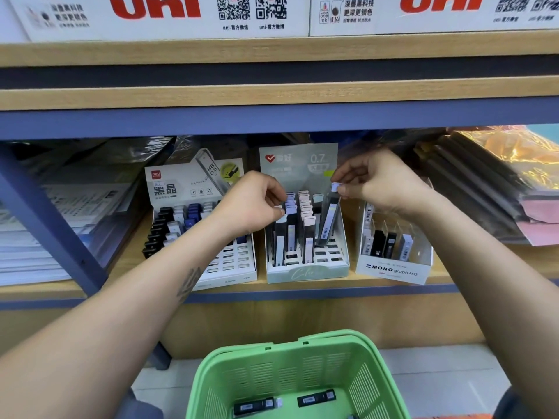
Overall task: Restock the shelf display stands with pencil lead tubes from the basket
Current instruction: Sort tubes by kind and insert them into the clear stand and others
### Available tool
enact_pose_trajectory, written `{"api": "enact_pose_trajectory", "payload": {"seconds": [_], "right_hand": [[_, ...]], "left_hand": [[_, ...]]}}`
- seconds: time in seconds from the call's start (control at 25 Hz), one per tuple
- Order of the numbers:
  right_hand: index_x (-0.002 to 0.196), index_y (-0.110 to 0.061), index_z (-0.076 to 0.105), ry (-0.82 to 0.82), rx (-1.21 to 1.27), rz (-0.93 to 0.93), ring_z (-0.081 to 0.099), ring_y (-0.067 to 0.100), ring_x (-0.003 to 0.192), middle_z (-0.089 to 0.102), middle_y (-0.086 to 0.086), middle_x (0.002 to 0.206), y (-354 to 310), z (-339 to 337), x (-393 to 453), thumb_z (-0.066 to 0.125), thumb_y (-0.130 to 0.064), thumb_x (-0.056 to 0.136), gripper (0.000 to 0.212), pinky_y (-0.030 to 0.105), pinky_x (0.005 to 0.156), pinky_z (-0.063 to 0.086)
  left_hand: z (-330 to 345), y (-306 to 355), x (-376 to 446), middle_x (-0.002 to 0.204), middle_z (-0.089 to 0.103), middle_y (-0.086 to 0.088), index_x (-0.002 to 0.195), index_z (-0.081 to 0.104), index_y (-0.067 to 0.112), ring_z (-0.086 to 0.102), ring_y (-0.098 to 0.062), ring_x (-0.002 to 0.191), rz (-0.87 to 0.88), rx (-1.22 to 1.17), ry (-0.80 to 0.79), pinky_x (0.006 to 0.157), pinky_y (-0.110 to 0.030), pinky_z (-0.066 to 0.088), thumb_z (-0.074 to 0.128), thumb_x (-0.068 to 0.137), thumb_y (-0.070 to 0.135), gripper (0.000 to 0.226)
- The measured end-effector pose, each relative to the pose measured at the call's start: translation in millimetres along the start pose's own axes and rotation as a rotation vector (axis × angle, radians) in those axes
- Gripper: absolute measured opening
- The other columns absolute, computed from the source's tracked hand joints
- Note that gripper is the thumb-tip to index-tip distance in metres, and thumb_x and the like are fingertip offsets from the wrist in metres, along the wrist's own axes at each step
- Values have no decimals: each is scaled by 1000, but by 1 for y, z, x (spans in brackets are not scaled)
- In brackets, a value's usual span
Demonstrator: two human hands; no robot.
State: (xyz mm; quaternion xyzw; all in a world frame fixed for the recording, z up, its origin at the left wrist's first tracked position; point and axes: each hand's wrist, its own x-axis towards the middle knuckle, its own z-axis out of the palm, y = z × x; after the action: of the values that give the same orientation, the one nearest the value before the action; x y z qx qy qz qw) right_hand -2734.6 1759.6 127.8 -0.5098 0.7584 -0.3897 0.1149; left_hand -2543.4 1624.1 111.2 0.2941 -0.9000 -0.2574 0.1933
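Three display stands sit on the wooden shelf: a white Deli stand (230,264) at left, a pale green 0.7 stand (305,272) in the middle, a white MONO stand (393,270) at right. My right hand (384,186) pinches the white cap of a dark lead tube (328,222), which stands tilted in the right column of the green stand. My left hand (254,204) pinches the top of a tube (282,225) in that stand's left column. Two black lead tubes (255,406) (316,397) lie in the green basket (230,367) below.
Plastic-wrapped paper stacks (60,213) fill the shelf at left, behind a blue upright post (45,225). Dark wrapped folders and pink sheets (484,189) lean at right. White uni boxes (169,16) stand on the shelf above. The basket sits on a pale tiled floor.
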Motion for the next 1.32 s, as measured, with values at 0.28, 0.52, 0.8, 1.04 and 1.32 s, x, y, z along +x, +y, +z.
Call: {"api": "enact_pose_trajectory", "payload": {"seconds": [0.28, 0.52, 0.8, 1.04, 1.32], "right_hand": [[94, -8, 76, -106, 115, -24, 74, 27, 82, 76, 13, 87, -19, -2, -4, 76, -1, 85, 12, 32, 79, 63], [95, -2, 74, -114, 193, -81, 72, 15, 69, 75, 16, 83, -29, 15, 0, 78, -2, 84, 11, 22, 66, 60], [84, -26, 72, -31, -71, -162, 69, 5, 75, 72, -10, 78, -30, 45, 3, 80, -17, 85, 11, 23, 73, 57], [77, -28, 73, -59, -77, -163, 70, 4, 73, 73, -11, 75, -33, 45, 1, 81, -14, 83, 17, 24, 72, 56], [80, -20, 75, -193, -59, -134, 72, 9, 71, 75, -4, 76, -32, 49, 0, 82, -11, 83, 11, 29, 73, 61]], "left_hand": [[1, -3, 1, 95, 67, 8, 94, 79, 21, 64, -8, 92, 65, 118, -52, 90, -30, 55, 73, 88, 12, 13], [-3, -12, 0, 99, 71, 5, 93, 80, 19, 66, -9, 90, 116, 138, -36, 89, -33, 57, 75, 86, 10, 13], [-3, -15, -2, 104, 70, 6, 98, 80, 20, 65, -11, 94, 170, 202, -35, 91, -35, 55, 73, 88, 12, 14], [-5, -16, -2, 105, 70, 4, 99, 79, 19, 66, -12, 96, 190, 217, -48, 93, -34, 55, 73, 87, 11, 15], [-5, -15, -3, 104, 70, 2, 97, 80, 18, 66, -15, 95, 214, 238, -43, 92, -36, 55, 73, 86, 9, 16]]}}
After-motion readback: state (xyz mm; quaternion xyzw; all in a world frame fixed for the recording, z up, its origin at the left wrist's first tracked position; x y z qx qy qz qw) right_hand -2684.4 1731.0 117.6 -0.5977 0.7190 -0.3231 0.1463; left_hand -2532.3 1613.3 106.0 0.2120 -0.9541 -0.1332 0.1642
